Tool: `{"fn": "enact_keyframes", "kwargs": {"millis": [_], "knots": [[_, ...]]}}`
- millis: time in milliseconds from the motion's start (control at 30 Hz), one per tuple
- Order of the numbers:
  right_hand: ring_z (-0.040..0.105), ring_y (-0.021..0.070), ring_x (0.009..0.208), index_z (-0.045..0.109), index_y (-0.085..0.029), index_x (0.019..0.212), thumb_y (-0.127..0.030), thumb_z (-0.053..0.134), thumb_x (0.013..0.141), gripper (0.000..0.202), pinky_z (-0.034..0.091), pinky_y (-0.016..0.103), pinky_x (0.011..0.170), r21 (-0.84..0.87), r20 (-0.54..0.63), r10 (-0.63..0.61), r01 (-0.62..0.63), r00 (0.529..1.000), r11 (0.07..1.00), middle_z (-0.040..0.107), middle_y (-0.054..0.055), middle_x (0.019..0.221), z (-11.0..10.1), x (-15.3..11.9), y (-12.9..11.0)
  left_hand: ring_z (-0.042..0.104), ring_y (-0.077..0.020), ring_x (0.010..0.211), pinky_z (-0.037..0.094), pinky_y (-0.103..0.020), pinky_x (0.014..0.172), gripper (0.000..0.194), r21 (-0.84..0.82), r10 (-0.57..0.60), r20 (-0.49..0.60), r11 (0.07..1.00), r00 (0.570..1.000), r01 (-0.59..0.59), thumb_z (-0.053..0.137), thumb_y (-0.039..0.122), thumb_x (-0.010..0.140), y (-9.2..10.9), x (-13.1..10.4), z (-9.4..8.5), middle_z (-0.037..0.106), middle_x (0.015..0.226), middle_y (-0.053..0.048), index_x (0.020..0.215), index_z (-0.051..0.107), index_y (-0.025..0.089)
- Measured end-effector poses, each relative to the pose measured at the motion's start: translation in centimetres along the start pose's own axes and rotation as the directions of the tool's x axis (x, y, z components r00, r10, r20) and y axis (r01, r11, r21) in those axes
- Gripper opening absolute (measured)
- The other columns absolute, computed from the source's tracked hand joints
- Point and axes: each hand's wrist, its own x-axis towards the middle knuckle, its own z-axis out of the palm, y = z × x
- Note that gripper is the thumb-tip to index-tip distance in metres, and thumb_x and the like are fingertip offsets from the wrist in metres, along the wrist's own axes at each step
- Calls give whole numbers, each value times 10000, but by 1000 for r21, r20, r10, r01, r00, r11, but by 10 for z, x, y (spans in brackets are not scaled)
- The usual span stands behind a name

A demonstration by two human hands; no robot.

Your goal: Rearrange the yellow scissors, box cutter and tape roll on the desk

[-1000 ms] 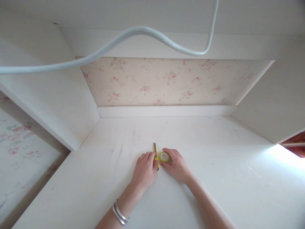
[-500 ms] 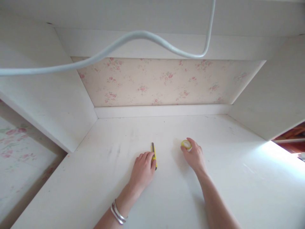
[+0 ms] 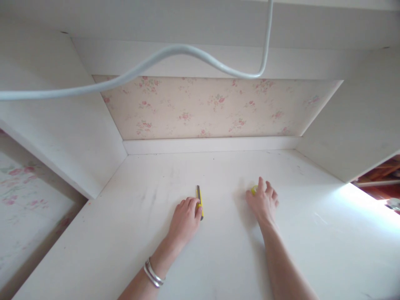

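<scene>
My left hand (image 3: 186,216) rests on the white tabletop (image 3: 215,250), its thumb and fingers closed on a yellow and black utility knife (image 3: 200,195) that points away from me. To the right, my right hand (image 3: 263,201) is over a small yellow roll of tape (image 3: 254,190). Its fingers are spread above and around the roll, which is mostly hidden behind them. Whether the fingers grip the roll is hard to make out.
A white cable (image 3: 181,50) crosses the upper view in front of the shelf. White side panels (image 3: 353,121) flank the tabletop, and floral wallpaper (image 3: 187,108) covers the back. Reddish-brown things (image 3: 378,177) show beyond the right edge.
My right hand has moved right with the yellow roll, and its fingers have spread and now cover more of it. My left hand keeps its hold on the knife.
</scene>
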Motion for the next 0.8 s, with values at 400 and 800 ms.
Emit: {"fn": "enact_keyframes", "kwargs": {"millis": [400, 800], "knots": [[539, 92, 603, 699, -211, 886, -238, 626, 710, 193, 390, 170, 537, 752, 635, -755, -95, -163, 652, 615, -37, 658, -22, -100, -79, 644, -268, 869, 462, -321, 730, 452, 315, -322, 292, 921, 901, 228, 393, 475, 817, 20, 50, -4, 688, 898, -171, 854, 685, 131], [582, 83, 811, 646, -233, 1067, -249, 644, 766, 302, 419, 135, 741, 867, 457, -750, 53, -479, 495, 657, -34, 860, -36, -82, -80, 627, -260, 945, 478, -313, 788, 436, 95, 29, 539, 991, 842, -96, 439, 454, 800, 118, 109, 52, 675, 996, -163, 975, 674, 131]]}}
